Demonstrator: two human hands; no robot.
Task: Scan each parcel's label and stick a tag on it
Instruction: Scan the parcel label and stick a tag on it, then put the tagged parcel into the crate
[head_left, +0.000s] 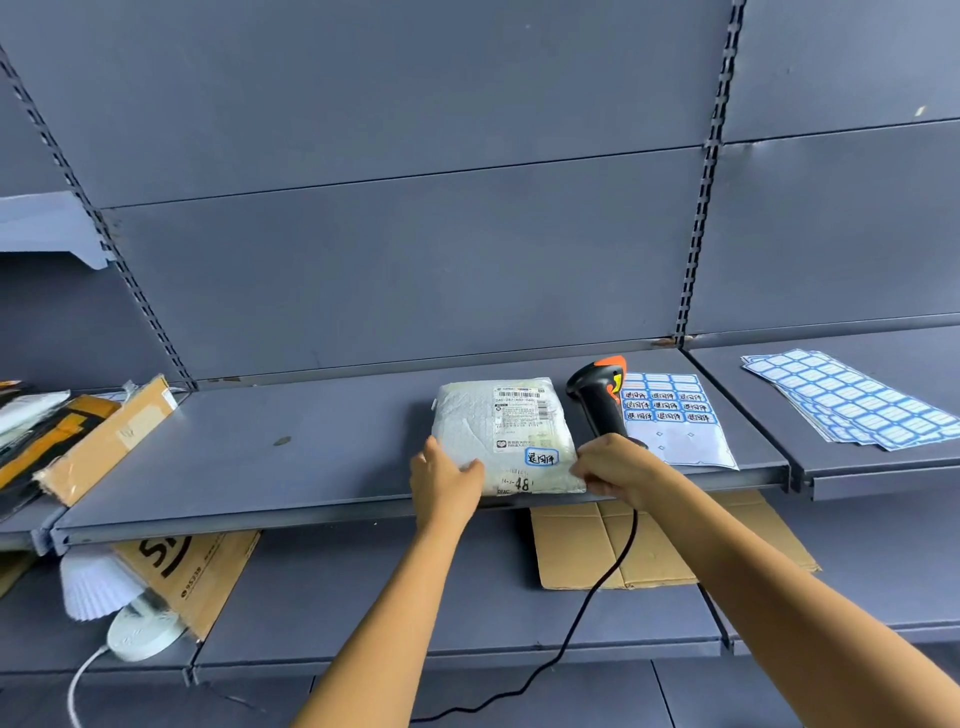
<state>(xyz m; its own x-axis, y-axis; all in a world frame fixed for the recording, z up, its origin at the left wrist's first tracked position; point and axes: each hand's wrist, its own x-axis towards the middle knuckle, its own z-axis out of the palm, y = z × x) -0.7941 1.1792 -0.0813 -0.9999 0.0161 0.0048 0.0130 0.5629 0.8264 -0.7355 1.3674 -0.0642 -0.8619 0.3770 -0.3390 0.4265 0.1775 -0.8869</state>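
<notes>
Two grips: both on one parcel (498, 426), near front edge of shelf (260, 447).
Left grip (447, 480): narrow, thumb on top, fingers curled at parcel's left edge.
Right grip (613, 465): pinches near-right corner, fingers curled tight.
Material: white bubble mailer, flat, squarish, wrinkled; printed shipping label (522, 410) and blue-bordered tag (541, 457) on top.
Scanner (597, 395): black with orange, corded, just right of parcel, on tag sheet (675, 415).
Arms: bare, extended forward, converging.

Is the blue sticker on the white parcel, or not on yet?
On. A blue-edged tag with handwriting is stuck on the parcel, near its front right corner, beside the right hand pinching that corner.
</notes>
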